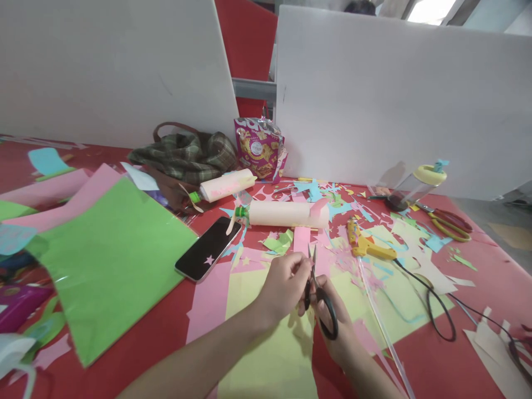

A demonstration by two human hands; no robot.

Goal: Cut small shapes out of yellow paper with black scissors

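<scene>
My right hand (332, 313) is wrapped around the black handles of a pair of scissors (327, 313), whose narrow blades point up and away, slightly apart. Close against the blades, my left hand (286, 282) is closed in a pinch; what its fingers hold, if anything, is too small to make out. Both hands are above a pale yellow sheet (266, 343) lying over pink paper (208, 316). Beyond them lies a paper-wrapped bottle (282, 214) with a green cap and a pink flap near its far end. A pink strip (301, 239) lies just below that bottle.
Left of my hands are a phone (208, 249) and a large green sheet (112, 260). To the right lie a yellow glue gun (369, 246) with its cable and a clear plastic tube (384, 327). Behind stand a second wrapped bottle (228, 185), a snack bag (261, 148) and a plaid bag (187, 155).
</scene>
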